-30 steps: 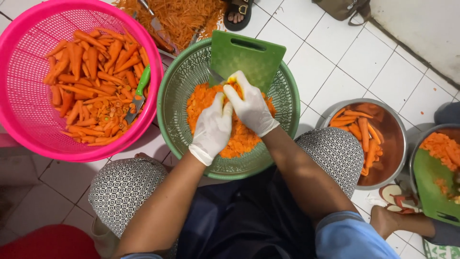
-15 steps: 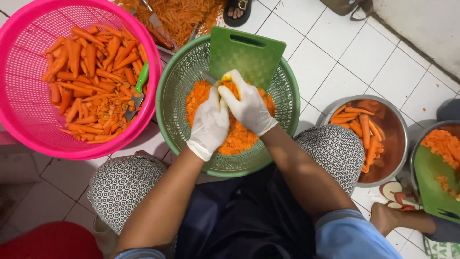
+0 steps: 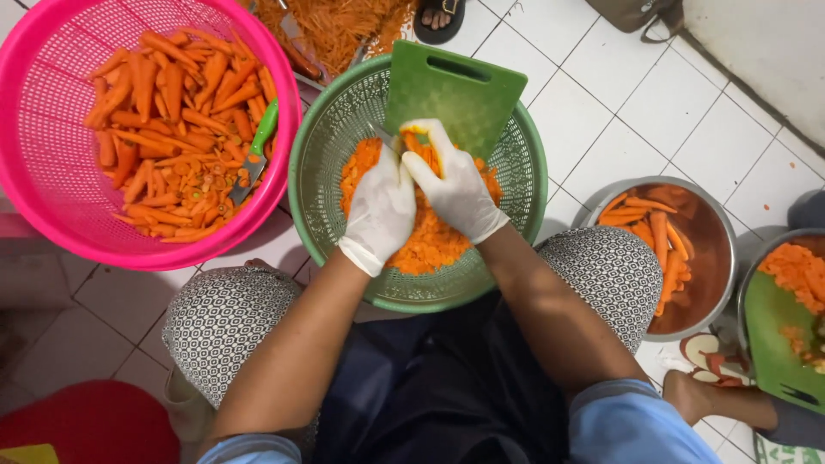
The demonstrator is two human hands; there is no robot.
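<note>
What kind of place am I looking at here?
Probably a kitchen floor used for bulk food prep: white floor tiles, a pink basket of peeled carrots, and gloved hands cutting carrot on a green cutting board over a green basket.

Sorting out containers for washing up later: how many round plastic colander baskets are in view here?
2. The pink basket sits at upper left, holding peeled carrots. The green basket sits in the middle, under both gloved hands, holding chopped carrot. More may lie outside the frame.

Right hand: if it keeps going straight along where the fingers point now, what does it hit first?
The right hand points up-left toward the carrot piece at its fingers, so likely that first, then the green cutting board leaning in the green basket. Depth is hard to judge from above.
</note>
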